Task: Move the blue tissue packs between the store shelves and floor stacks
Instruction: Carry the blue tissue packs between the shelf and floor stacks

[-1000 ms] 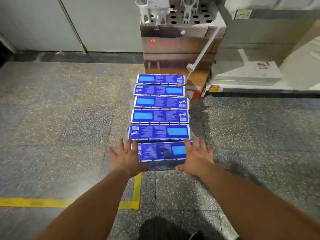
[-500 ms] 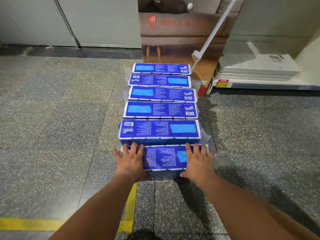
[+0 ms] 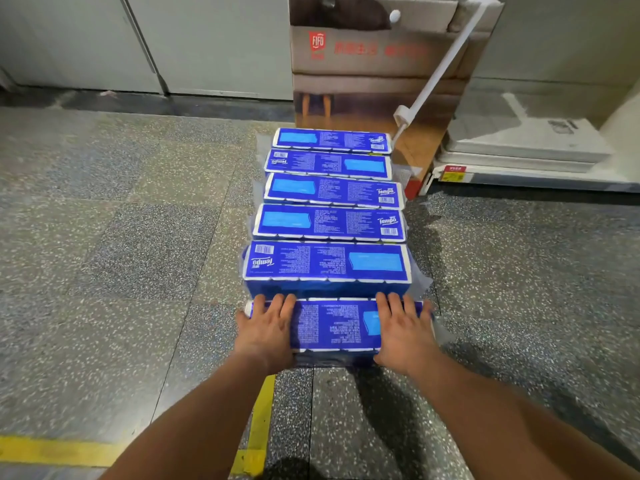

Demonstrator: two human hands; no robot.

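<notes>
We have one wide-angle view, from the person's head, facing forward and steeply down at the floor (image 3: 104,271). Both forearms enter from the bottom edge; the hands sit close, just below frame centre.

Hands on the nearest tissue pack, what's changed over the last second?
Both hands came forward from the pack's near corners: the left hand and right hand now lie flat on top of the nearest blue pack, fingers at its far edge. The five packs behind keep their row.
</notes>
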